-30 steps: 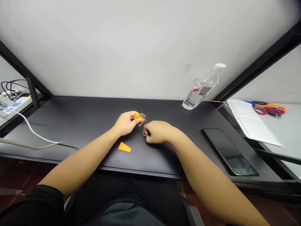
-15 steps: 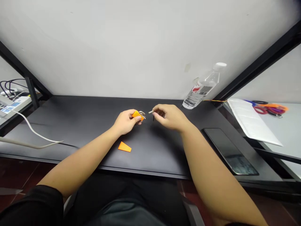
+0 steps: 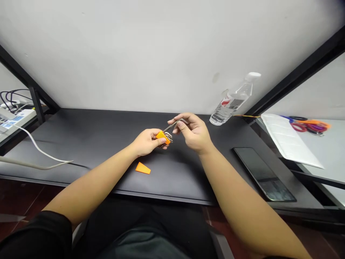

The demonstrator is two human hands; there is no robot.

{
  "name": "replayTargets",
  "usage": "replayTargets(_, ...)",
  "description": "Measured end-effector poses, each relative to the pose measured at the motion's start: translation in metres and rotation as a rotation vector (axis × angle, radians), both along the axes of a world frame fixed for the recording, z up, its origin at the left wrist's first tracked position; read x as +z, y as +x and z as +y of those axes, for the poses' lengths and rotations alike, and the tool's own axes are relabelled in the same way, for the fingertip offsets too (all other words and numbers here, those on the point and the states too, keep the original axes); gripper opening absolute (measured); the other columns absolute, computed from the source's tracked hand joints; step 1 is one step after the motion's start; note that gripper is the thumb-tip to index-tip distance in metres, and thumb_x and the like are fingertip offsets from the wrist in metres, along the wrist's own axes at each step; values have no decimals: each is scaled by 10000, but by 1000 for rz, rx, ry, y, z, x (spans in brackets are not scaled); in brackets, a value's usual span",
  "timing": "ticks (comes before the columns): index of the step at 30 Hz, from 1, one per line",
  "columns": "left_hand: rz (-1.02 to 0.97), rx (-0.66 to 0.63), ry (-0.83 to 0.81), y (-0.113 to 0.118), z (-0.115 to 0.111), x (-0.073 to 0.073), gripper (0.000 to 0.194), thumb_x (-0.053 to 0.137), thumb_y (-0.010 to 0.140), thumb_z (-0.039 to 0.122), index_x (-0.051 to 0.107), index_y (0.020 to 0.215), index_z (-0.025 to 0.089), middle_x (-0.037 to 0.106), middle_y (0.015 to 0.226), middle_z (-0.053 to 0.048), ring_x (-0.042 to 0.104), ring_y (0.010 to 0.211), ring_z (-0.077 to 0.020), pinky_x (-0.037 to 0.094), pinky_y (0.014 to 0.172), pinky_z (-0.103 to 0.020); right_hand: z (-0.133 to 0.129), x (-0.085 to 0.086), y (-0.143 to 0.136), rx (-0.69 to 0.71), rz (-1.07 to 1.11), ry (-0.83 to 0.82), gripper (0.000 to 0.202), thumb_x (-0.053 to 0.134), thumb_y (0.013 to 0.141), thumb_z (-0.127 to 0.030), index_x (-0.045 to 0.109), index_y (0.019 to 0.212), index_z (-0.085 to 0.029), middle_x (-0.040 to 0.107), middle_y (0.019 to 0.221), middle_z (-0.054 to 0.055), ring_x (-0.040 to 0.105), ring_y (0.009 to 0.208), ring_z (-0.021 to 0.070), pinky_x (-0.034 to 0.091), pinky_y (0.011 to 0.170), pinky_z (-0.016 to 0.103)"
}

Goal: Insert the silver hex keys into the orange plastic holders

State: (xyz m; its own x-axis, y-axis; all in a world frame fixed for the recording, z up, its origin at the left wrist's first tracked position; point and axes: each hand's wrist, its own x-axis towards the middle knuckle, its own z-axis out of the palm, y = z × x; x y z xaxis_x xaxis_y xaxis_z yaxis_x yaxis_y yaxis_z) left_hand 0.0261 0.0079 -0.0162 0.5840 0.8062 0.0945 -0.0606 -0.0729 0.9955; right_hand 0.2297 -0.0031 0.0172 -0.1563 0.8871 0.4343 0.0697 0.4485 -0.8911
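My left hand (image 3: 147, 142) is closed round an orange hex key holder (image 3: 161, 135), from which the bent ends of several metal hex keys stick out to the right. Between the fingers and thumb of my right hand (image 3: 196, 133) is a longer L-shaped hex key (image 3: 172, 126). Its far tip meets the upper edge of the holder; whether it sits inside a hole I cannot tell. A flat orange plastic piece (image 3: 143, 168) lies on the black table (image 3: 102, 133), just in front of my left forearm.
A water bottle (image 3: 229, 102) stands at the back right, near the wall. Nearer on the right lies a phone (image 3: 264, 172), with a white padded envelope (image 3: 291, 140) and several scissors (image 3: 309, 125) beyond it. Pale cables (image 3: 40, 154) and a power strip (image 3: 18, 120) are at left.
My right hand has turned and now holds the hex key slanting to the holder, where before the two were apart. My left hand has shifted slightly right with the holder.
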Motion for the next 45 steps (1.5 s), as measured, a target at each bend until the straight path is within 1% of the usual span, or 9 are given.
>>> replayTargets(5,23,28,25,0,0,1,273,728,854,390,702,912,125,736,890,-94,705,781,-173,574,814,-345,2,-3,-4,-23,14,-9,376,640,908,-585,573,1068,-251,748,1096,88,662,756,167,597,782,382)
replayTargets(11,66,34,67,0,1,1,226,706,863,358,710,918,140,739,868,-82,705,785,-175,558,821,-337,1,-6,-6,13,-18,1,309,607,948,-523,582,1072,-241,759,1103,97,712,932,217,587,867,415)
replayTargets(15,117,36,97,-2,2,0,222,687,874,365,712,902,146,740,840,-75,705,786,-184,548,816,-332,-4,-5,-10,31,-260,30,253,537,995,-433,657,1105,-239,758,1160,80,706,1049,236,553,959,425)
replayTargets(20,171,101,129,-5,5,-2,232,689,872,386,706,866,155,742,849,-70,696,792,-184,537,811,-319,-5,-2,-10,28,-568,116,345,445,1032,-370,674,1265,-261,712,1300,57,633,1222,248,463,1074,431)
replayTargets(22,133,99,103,-4,6,-2,236,692,871,391,702,888,155,737,848,-67,693,794,-183,537,808,-317,-4,-1,-8,28,-631,120,354,405,1051,-384,678,1230,-247,716,1280,65,636,1189,244,464,1043,411)
replayTargets(27,53,165,81,-1,5,-3,301,718,859,438,689,907,143,709,812,-55,670,767,-166,526,773,-296,1,-2,-8,45,-812,67,465,290,1081,-454,652,916,-212,743,992,74,653,891,216,468,788,329)
replayTargets(30,-16,196,57,1,4,-3,344,727,855,471,680,946,143,700,821,-43,666,765,-157,530,775,-298,2,-4,-11,-28,-887,84,445,291,1077,-445,608,875,-207,727,959,83,629,827,206,416,705,305)
replayTargets(35,-61,132,35,1,1,2,357,720,870,476,671,971,137,706,867,-49,679,793,-160,546,826,-329,0,-4,-11,-157,-958,192,409,345,1050,-426,564,787,-202,702,863,78,569,712,188,325,630,305)
replayTargets(45,-32,38,-8,-1,-2,9,410,732,866,486,669,1056,128,742,887,-87,712,798,-175,548,770,-313,-1,0,-6,-80,-759,187,435,428,1012,-473,489,678,-203,582,664,20,480,616,146,296,613,289)
